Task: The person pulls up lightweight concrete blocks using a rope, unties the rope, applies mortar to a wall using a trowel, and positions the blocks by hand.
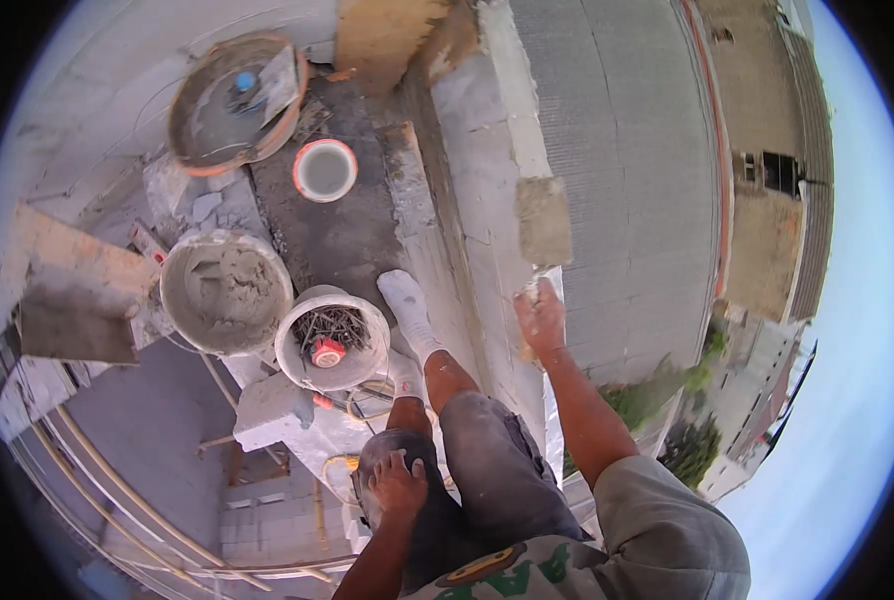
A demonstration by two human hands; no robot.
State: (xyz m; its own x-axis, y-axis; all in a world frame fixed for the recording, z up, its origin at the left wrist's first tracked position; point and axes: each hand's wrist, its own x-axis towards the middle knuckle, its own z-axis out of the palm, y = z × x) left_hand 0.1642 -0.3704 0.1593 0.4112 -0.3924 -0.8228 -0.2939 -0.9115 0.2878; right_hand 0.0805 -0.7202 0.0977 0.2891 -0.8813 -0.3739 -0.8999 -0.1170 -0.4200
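Observation:
My left hand [399,485] rests on the dark shorts over my knee, fingers spread and holding nothing. My right hand [542,318] is at the edge of the pale block wall [467,150], its fingers bent around something whitish that is too small to make out. Just beyond those fingers, a square grey-brown mortar patch [544,222] sits on the wall. Near my feet stands a white bucket [289,345] with dark metal pieces and a red round tool [328,352] inside. Beside it is a bucket of grey mortar [229,290].
A large orange-rimmed tub [292,125] holds grey material and a blue-topped object. Near it stands a small red-rimmed bucket [326,170]. A yellow cable [342,465] lies by my feet. Poles [127,485] cross the drop at lower left. Beyond the wall lies a grey corrugated roof [627,180].

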